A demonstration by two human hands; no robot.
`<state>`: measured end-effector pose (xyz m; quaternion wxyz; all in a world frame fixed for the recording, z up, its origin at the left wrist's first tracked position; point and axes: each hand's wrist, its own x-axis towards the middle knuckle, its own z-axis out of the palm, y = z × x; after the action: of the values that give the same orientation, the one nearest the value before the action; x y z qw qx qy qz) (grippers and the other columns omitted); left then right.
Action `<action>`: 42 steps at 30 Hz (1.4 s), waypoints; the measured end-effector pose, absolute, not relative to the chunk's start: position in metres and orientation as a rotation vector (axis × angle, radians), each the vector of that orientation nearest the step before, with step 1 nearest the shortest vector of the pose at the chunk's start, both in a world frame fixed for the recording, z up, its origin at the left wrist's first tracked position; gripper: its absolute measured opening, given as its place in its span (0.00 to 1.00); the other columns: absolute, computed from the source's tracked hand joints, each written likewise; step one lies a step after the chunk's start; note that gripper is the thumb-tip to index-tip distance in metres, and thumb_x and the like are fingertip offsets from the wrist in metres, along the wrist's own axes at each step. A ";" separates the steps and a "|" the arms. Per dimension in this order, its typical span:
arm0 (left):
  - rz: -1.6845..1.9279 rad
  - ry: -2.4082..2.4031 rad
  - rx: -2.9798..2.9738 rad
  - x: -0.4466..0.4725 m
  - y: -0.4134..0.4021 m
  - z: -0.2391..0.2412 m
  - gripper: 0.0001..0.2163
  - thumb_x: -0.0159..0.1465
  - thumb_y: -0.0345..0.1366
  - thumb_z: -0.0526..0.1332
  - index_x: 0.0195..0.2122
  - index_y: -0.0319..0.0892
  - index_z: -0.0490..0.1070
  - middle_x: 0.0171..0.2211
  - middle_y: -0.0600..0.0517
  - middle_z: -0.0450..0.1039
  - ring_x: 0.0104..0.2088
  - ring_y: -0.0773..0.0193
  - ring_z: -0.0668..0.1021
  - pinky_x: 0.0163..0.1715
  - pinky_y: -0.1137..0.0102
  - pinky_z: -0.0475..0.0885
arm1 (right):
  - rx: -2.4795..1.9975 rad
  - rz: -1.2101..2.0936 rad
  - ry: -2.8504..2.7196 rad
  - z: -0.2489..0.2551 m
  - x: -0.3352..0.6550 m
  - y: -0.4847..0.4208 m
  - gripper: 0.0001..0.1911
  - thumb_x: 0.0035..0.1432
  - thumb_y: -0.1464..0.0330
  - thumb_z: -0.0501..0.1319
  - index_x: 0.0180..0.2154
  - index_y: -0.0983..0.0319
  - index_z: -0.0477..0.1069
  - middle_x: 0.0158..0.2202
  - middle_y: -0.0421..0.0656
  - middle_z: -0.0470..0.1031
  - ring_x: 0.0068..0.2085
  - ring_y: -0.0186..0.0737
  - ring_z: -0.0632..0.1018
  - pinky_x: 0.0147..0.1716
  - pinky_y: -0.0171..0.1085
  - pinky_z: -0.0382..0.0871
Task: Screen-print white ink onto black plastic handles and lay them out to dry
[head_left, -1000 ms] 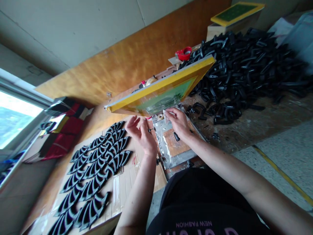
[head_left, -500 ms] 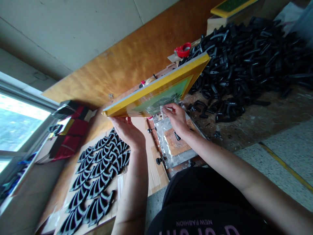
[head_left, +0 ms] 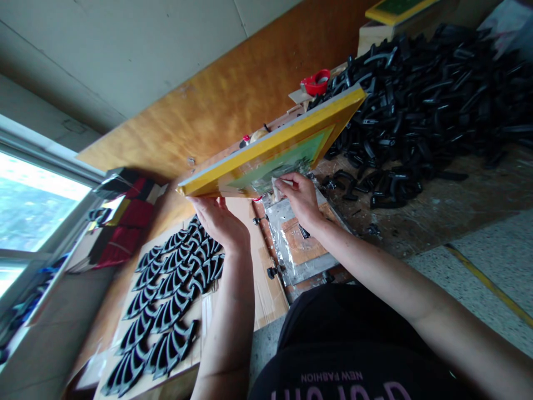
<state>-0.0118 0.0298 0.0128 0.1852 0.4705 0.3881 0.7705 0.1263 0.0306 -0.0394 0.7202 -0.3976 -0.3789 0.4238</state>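
A yellow-framed printing screen (head_left: 270, 145) with green mesh is tilted up over a foil-covered base plate (head_left: 300, 250). My left hand (head_left: 219, 219) grips the screen's near lower edge from underneath, fingers wrapped on the frame. My right hand (head_left: 297, 195) pinches a small pale wad, perhaps a cloth (head_left: 277, 186), against the underside of the green mesh. Rows of black curved plastic parts (head_left: 170, 300) lie on a cardboard sheet (head_left: 266, 300) at my left.
A big heap of black plastic pieces (head_left: 420, 105) fills the bench at right. A red tape dispenser (head_left: 315, 83) sits behind the screen. Another yellow-framed screen (head_left: 395, 10) rests on a box at top right. A window (head_left: 29, 205) and red-black packets (head_left: 120, 222) are at left.
My left hand rose from above the cardboard and took hold of the screen's lower edge. My right hand stayed at the underside of the mesh. The camera shifted slightly.
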 end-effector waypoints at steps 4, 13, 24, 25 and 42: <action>2.177 1.066 1.380 -0.017 0.035 0.008 0.20 0.69 0.55 0.42 0.47 0.49 0.64 0.42 0.52 0.70 0.47 0.65 0.76 0.46 0.69 0.73 | -0.859 0.931 -0.826 -0.038 0.126 0.031 0.11 0.51 0.58 0.66 0.32 0.59 0.74 0.31 0.40 0.76 0.33 0.36 0.74 0.35 0.37 0.67; 2.129 1.118 1.298 -0.004 0.021 0.020 0.21 0.67 0.57 0.45 0.48 0.48 0.62 0.43 0.51 0.69 0.50 0.63 0.74 0.51 0.66 0.70 | -0.870 0.957 -0.813 -0.036 0.125 0.031 0.12 0.50 0.57 0.66 0.32 0.59 0.74 0.30 0.39 0.76 0.32 0.36 0.74 0.32 0.36 0.68; 2.106 1.190 1.357 -0.002 0.018 0.025 0.24 0.66 0.59 0.43 0.49 0.48 0.63 0.43 0.49 0.68 0.49 0.63 0.74 0.51 0.65 0.70 | -0.899 0.959 -0.804 -0.036 0.125 0.033 0.13 0.50 0.57 0.66 0.32 0.59 0.75 0.29 0.40 0.75 0.33 0.36 0.74 0.31 0.36 0.68; 2.103 1.185 1.350 -0.001 0.017 0.026 0.23 0.66 0.59 0.43 0.49 0.48 0.63 0.43 0.49 0.68 0.50 0.63 0.74 0.51 0.65 0.70 | -0.898 0.961 -0.802 -0.036 0.125 0.033 0.13 0.50 0.57 0.66 0.32 0.59 0.75 0.30 0.40 0.75 0.33 0.36 0.73 0.31 0.36 0.68; 2.142 1.036 1.502 -0.021 0.037 0.003 0.23 0.67 0.59 0.41 0.50 0.51 0.63 0.45 0.52 0.71 0.50 0.63 0.75 0.49 0.66 0.72 | -0.873 1.026 -0.742 -0.031 0.123 0.021 0.16 0.48 0.54 0.67 0.32 0.59 0.74 0.28 0.40 0.75 0.31 0.35 0.73 0.30 0.36 0.68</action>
<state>-0.0215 0.0369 0.0032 0.1633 0.5266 0.3633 0.7510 0.1232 0.0214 -0.0309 0.7186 -0.3949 -0.3353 0.4640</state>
